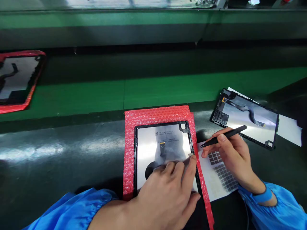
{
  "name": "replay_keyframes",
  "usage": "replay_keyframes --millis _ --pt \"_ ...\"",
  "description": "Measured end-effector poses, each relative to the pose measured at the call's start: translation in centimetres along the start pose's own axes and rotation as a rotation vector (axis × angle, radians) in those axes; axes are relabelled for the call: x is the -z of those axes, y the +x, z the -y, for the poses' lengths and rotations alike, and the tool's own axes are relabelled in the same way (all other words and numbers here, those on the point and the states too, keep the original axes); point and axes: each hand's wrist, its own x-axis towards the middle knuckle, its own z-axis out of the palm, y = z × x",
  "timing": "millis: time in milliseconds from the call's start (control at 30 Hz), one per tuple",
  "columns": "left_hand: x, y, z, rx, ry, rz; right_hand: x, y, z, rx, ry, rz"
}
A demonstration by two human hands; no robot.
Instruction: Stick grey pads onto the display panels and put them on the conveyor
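Observation:
My left hand (165, 191) lies over a tablet-sized display panel (146, 137) with a silvery back and black frame. Its index finger reaches the panel's right edge, touching near a small pale piece there; the other fingers are partly bent, and the thumb is apart. Under the panel is a pink bubble-wrap sheet (129, 153). Black tweezers (227, 134) are pinched in my right hand (233, 155), their tip pointing left toward the panel's edge. Below that hand lies a white sheet (208, 187) with rows of small grey squares (226, 177).
A second display panel (242, 116) with a dark flex cable lies tilted at the right, over white paper (289, 129). Another panel (20, 76) in pink wrap rests at the far left on a green surface (96, 95). A ledge (107, 32) runs across the back.

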Motion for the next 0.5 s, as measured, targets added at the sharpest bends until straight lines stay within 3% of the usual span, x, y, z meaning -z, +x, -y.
replay_keyframes --millis 100,267,500 --pt "0.0 0.0 0.1 0.005 0.018 -0.068 2.1 -0.8 0.7 0.027 -0.039 0.002" --pt "-0.2 -0.2 0.2 -0.03 0.099 -0.258 5.4 -4.7 0.0 -0.043 -0.145 0.09" --pt "-0.2 0.0 0.3 -0.023 0.114 -0.256 6.9 -7.2 -2.3 -0.077 -0.379 0.255"
